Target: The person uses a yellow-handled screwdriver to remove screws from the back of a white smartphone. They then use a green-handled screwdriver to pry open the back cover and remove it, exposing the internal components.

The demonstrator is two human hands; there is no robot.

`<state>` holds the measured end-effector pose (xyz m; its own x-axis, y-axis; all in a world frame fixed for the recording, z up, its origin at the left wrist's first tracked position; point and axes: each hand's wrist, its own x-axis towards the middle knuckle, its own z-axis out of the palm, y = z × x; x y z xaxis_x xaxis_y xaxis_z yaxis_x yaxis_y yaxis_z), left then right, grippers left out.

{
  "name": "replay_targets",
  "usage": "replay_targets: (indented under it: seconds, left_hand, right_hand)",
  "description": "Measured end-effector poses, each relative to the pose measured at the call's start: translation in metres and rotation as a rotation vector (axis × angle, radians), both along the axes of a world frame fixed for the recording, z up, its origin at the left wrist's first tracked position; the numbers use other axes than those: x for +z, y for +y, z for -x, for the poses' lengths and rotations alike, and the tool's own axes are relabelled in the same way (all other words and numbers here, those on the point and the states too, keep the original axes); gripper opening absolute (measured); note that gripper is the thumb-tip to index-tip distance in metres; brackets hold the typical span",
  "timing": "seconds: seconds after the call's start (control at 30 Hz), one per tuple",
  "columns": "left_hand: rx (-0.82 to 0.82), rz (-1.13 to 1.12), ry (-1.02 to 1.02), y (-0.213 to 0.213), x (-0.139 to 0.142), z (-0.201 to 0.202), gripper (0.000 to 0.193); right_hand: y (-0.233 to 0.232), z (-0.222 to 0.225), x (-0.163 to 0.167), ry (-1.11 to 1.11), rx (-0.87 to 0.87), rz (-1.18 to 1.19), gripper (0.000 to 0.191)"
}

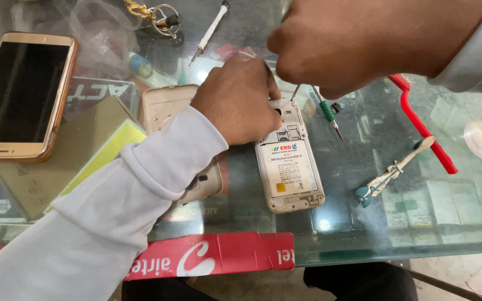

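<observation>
An opened phone (pixel 289 167) lies face down near the middle of the glass desk (pixel 364 223), its back cover off so the inside shows: a pale, cream-coloured frame, scuffed and dirty along the edges, with a white battery filling the lower part, printed with small text and a yellow square patch near one corner. Above the battery sit metal card slots and a dark camera opening. The left hand (pixel 240 101), in a white sleeve, rests on the upper end of the phone, its fingers curled down and pressed against the top edge; how they grip beneath cannot be told, since the back of the hand hides them. The right hand (pixel 341 42) hovers just above, its fingers bunched together around a thin metal tool (pixel 295 92) whose tip comes down to the phone's top right corner. Just beside it lies a green-handled screwdriver (pixel 328 112), and a white-handled screwdriver (pixel 210 30) lies further back. The removed back cover (pixel 165 108) lies to the left, partly under the left forearm. A gold phone (pixel 20 95) lies screen up at the far left, and a red tool (pixel 422 125) lies to the right.
</observation>
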<state>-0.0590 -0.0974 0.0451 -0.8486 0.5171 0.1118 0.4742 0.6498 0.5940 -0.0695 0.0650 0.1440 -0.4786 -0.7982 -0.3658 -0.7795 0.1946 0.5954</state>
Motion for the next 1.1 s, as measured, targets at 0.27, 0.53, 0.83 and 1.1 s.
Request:
replay_targets:
  seconds: [0.27, 0.53, 0.83, 1.1]
  left_hand:
    - [-0.027, 0.039, 0.04, -0.001, 0.003, -0.002, 0.036]
    - [-0.033, 0.076, 0.041, -0.003, 0.01, -0.01, 0.038]
    - [-0.042, 0.114, -0.041, -0.007, 0.013, -0.012, 0.042]
    - [-0.023, 0.163, -0.02, 0.012, 0.016, -0.013, 0.042]
  right_hand:
    - [-0.01, 0.005, 0.0, -0.102, -0.588, -0.188, 0.018]
    - [0.001, 0.003, 0.002, -0.042, -0.668, -0.105, 0.014]
    - [0.045, -0.043, 0.016, 0.115, -0.589, 0.32, 0.028]
    - [0.089, -0.074, -0.053, 0.095, -0.556, 1.241, 0.016]
